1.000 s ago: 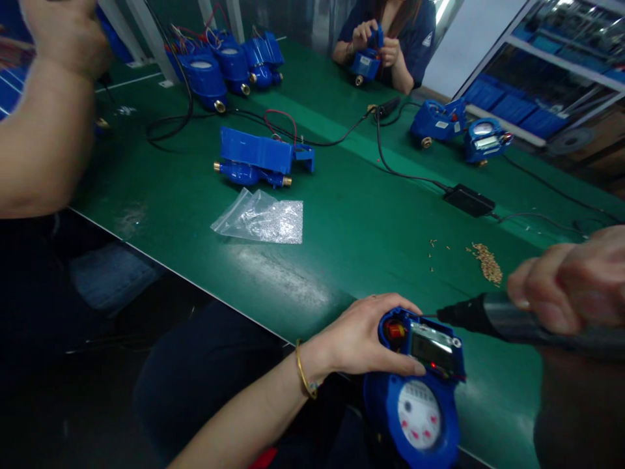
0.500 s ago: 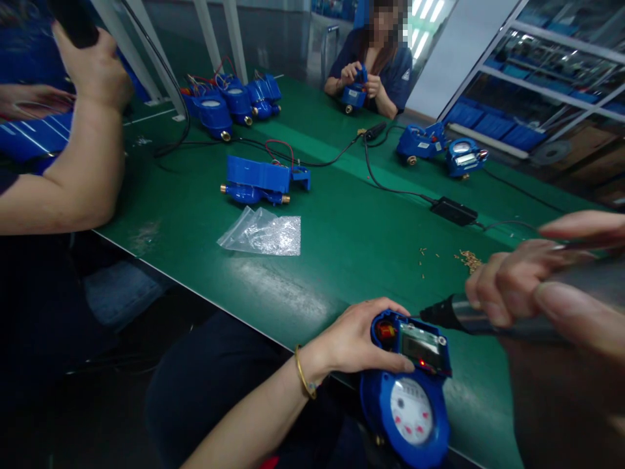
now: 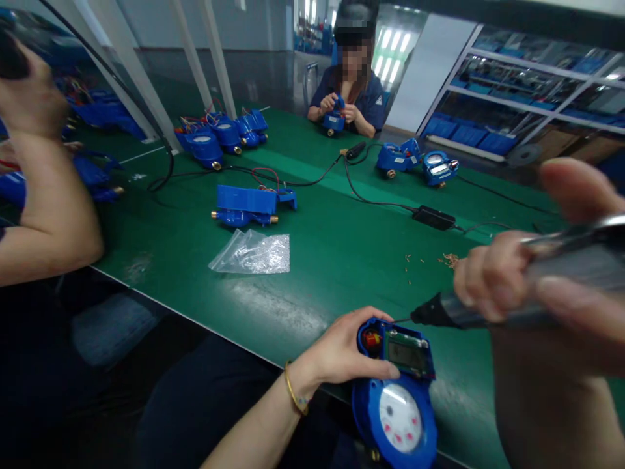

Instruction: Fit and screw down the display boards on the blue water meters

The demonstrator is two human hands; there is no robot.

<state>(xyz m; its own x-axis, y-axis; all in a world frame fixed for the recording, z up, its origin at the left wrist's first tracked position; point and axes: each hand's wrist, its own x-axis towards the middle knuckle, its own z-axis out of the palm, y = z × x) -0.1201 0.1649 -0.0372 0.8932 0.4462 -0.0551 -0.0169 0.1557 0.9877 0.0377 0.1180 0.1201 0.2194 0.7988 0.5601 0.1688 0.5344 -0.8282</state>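
Note:
My left hand point(image 3: 342, 352) is wrapped round the upper housing of a blue water meter point(image 3: 359, 407) at the table's near edge. The meter has a round white dial point(image 3: 400, 417) with red marks and a small display point(image 3: 407, 355) in its open upper housing. A red and yellow part point(image 3: 372, 340) sits beside the display. My right hand point(image 3: 508, 280) grips a grey electric screwdriver point(image 3: 469, 312), its thumb raised. The thin bit point(image 3: 401, 320) points left at the housing's top edge; whether it touches a screw I cannot tell.
Small brass screws point(image 3: 449, 260) lie scattered beyond the screwdriver. A plastic bag point(image 3: 263, 253) and another blue meter point(image 3: 247, 205) lie mid-table. Black cable with an adapter point(image 3: 433, 217) crosses the green table point(image 3: 332, 254). A co-worker's arm point(image 3: 53, 176) is at left; another person point(image 3: 349, 98) sits opposite.
The view has tilted, so the table sits lower and further left. The red light by the display no longer shows. My right thumb has lifted, and more of the bit is visible.

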